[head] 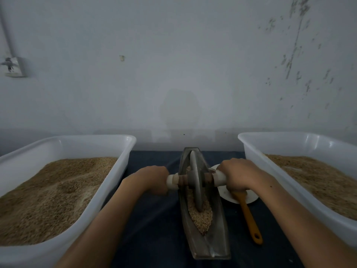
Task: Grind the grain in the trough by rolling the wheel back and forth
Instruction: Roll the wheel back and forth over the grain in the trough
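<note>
Two hands grip the wheel's axle handles, the left hand [152, 177] curled round the left handle and the right hand [234, 176] round the right, so the wheel [195, 180] stands upright between them, equally near to each. It sits about mid-length in the boat-shaped metal trough [220, 229], whose long axis runs near to far on the dark tabletop [154, 229]. Most visible grain [201, 217] lies nearer than the wheel, so the coming roll probably needs a pull toward the person.

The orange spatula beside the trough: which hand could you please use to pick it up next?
Right. The right hand grips the axle directly above the orange spatula; the left hand sits across the trough.
</note>
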The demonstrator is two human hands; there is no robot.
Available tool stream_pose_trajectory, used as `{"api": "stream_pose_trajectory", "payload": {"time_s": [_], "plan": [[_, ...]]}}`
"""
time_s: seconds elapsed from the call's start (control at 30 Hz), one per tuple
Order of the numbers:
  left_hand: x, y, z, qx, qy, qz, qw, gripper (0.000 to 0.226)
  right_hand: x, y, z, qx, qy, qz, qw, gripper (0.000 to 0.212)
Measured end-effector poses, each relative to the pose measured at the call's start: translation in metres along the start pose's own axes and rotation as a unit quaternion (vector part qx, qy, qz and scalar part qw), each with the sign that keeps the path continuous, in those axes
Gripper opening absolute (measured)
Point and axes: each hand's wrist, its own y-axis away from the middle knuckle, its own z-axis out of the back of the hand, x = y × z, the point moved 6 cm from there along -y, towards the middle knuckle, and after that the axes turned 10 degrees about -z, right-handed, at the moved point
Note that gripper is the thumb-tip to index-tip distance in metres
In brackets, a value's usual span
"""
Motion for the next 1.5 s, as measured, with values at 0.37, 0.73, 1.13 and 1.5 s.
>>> {"api": "stream_pose_trajectory", "payload": {"time_s": [0.37, 0.73, 1.13, 1.5], "plan": [[-0.014, 0.005, 0.018, -0.227, -0.139, 0.034, 0.963, 0.015, -0.006, -0.006, -0.007, -0.120, -0.083, -0.046, 0.988, 0.017], [-0.005, 0.000, 0.008, -0.057, -0.054, 0.002, 0.997, 0.033, -0.008, -0.004, -0.009, 0.058, -0.040, -0.021, 0.997, 0.029], [-0.009, 0.001, 0.015, -0.197, -0.106, 0.011, 0.975, 0.014, -0.005, -0.008, -0.006, -0.126, -0.076, -0.035, 0.988, 0.016], [-0.007, 0.000, 0.008, -0.056, -0.062, -0.007, 0.996, 0.029, -0.010, -0.003, -0.012, 0.075, -0.053, -0.016, 0.996, 0.031]]}}
